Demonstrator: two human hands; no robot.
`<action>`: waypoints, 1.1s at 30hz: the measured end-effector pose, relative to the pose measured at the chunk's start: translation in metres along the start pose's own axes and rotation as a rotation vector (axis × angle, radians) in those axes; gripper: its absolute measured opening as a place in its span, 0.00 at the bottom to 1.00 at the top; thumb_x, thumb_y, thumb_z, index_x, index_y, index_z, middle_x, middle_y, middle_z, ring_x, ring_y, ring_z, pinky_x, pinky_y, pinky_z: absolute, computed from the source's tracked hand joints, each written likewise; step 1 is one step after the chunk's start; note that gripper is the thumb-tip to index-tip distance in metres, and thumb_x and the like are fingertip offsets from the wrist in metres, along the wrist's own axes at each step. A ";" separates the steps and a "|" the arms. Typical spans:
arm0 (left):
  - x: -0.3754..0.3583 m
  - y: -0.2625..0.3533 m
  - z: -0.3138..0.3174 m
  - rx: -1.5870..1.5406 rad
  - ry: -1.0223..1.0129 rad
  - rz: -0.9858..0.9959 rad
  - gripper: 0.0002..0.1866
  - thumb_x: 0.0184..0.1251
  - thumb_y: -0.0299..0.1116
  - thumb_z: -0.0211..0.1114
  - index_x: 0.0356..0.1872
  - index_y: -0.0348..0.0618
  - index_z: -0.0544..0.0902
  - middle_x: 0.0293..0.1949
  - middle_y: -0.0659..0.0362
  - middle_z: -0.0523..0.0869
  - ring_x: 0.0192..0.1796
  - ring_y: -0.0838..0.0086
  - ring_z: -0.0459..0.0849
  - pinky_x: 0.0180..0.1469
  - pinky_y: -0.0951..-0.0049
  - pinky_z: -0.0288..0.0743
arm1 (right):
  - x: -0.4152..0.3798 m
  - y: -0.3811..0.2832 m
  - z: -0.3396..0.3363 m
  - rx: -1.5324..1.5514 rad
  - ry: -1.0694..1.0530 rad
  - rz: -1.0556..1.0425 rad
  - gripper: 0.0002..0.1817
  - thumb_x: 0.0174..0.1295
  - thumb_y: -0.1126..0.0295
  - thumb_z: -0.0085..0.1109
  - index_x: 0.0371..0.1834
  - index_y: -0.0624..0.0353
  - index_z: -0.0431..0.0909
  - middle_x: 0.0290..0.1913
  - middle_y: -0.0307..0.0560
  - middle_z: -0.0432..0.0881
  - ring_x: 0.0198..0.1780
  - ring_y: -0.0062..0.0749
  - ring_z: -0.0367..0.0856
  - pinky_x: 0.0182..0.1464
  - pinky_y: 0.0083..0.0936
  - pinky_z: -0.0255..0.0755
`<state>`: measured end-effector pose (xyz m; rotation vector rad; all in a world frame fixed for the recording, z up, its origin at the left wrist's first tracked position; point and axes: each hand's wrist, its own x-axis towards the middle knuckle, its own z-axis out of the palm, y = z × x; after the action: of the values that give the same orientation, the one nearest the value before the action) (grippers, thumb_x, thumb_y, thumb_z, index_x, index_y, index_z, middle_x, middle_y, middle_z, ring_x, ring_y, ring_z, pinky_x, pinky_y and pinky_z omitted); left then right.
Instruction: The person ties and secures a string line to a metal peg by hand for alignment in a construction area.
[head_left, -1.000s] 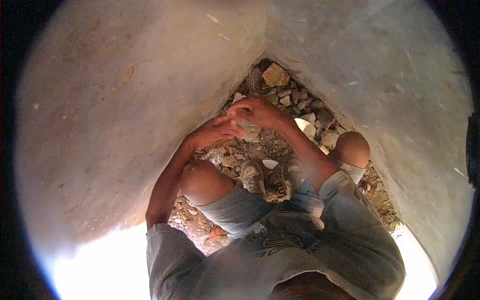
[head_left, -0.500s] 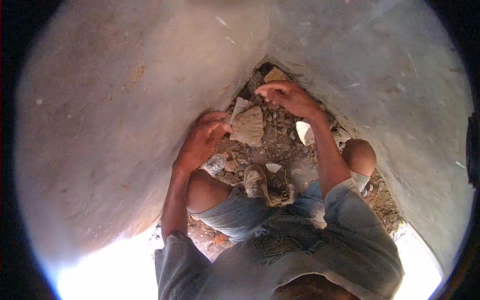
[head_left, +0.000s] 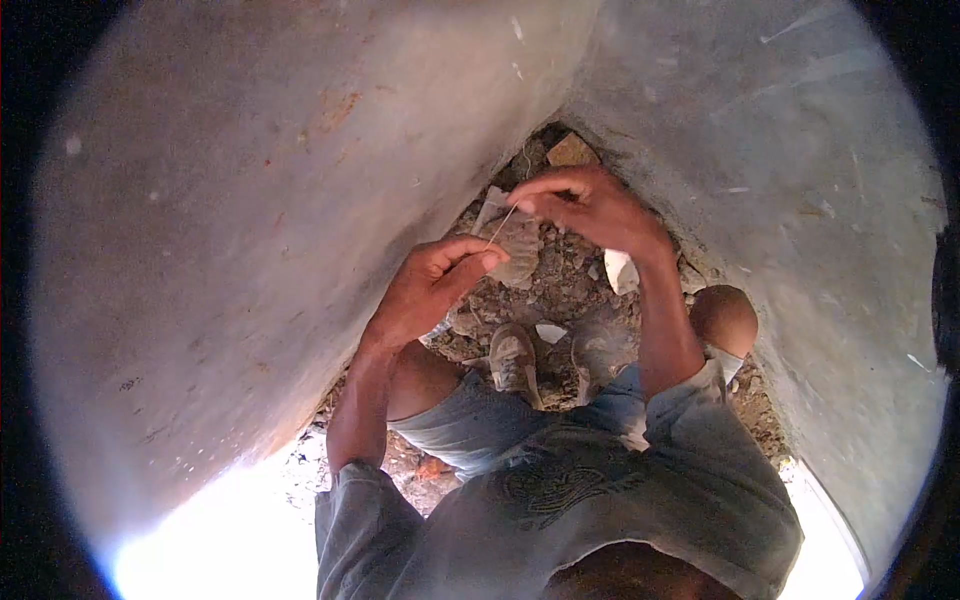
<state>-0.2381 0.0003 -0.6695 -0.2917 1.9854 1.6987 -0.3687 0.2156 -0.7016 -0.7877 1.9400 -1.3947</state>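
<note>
Being pinched by the left hand and the right hand, a thin strand is held above the flat stone. Probably both ends are gripped so it is straightened.

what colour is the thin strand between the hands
The thin strand looks pale tan, best seen in the head view.

a scuffed pale wall meets a greyer wall over loose rubble. a tan stone sits at their corner; a white shard, perhaps ceramic, lies nearer, a smaller white fragment between two shoes.
</note>
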 end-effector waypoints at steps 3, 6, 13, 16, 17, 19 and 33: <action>-0.006 0.007 -0.002 -0.004 0.049 0.027 0.14 0.77 0.41 0.59 0.51 0.45 0.86 0.34 0.69 0.84 0.28 0.86 0.69 0.31 0.82 0.65 | 0.013 0.060 0.010 0.103 0.052 0.045 0.14 0.70 0.59 0.62 0.51 0.55 0.85 0.40 0.37 0.85 0.40 0.24 0.81 0.45 0.29 0.77; -0.006 0.004 -0.006 0.116 0.167 0.152 0.15 0.78 0.43 0.58 0.52 0.45 0.85 0.38 0.68 0.85 0.31 0.84 0.72 0.37 0.80 0.70 | 0.025 0.115 0.032 0.213 0.359 0.242 0.20 0.68 0.60 0.63 0.60 0.52 0.78 0.38 0.36 0.82 0.38 0.22 0.78 0.43 0.27 0.76; -0.014 0.001 -0.004 0.138 0.141 0.143 0.15 0.79 0.38 0.55 0.53 0.41 0.84 0.45 0.60 0.87 0.40 0.79 0.80 0.43 0.76 0.76 | 0.066 0.248 0.083 -0.241 0.526 0.459 0.30 0.65 0.61 0.64 0.68 0.55 0.66 0.39 0.43 0.82 0.41 0.32 0.82 0.43 0.30 0.78; -0.016 -0.003 -0.003 0.206 0.138 0.136 0.14 0.79 0.38 0.56 0.53 0.41 0.84 0.42 0.61 0.86 0.38 0.80 0.78 0.42 0.77 0.75 | 0.103 0.292 0.097 -0.415 0.585 0.536 0.29 0.63 0.54 0.62 0.64 0.55 0.70 0.41 0.50 0.84 0.46 0.41 0.84 0.46 0.36 0.79; -0.017 -0.006 -0.004 0.237 0.141 0.142 0.15 0.79 0.39 0.56 0.54 0.41 0.84 0.40 0.63 0.85 0.36 0.82 0.76 0.41 0.78 0.73 | 0.114 0.311 0.101 -0.428 0.589 0.567 0.29 0.63 0.52 0.62 0.63 0.55 0.72 0.41 0.52 0.84 0.47 0.43 0.84 0.47 0.38 0.79; -0.020 -0.002 -0.006 0.298 0.127 0.108 0.15 0.79 0.39 0.55 0.53 0.40 0.83 0.39 0.63 0.85 0.35 0.82 0.75 0.41 0.77 0.72 | 0.128 0.343 0.109 -0.321 0.539 0.649 0.27 0.62 0.51 0.61 0.60 0.56 0.76 0.44 0.53 0.85 0.49 0.46 0.83 0.50 0.39 0.79; 0.070 -0.054 -0.004 0.330 0.003 0.056 0.17 0.79 0.39 0.52 0.54 0.39 0.83 0.45 0.48 0.88 0.45 0.66 0.86 0.52 0.66 0.76 | -0.025 0.279 0.098 -0.069 0.772 -0.005 0.11 0.74 0.65 0.55 0.49 0.60 0.79 0.47 0.47 0.85 0.56 0.31 0.82 0.57 0.31 0.75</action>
<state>-0.2726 -0.0026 -0.7506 -0.1216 2.2505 1.3714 -0.3094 0.2510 -0.9902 -0.2811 2.5556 -1.8134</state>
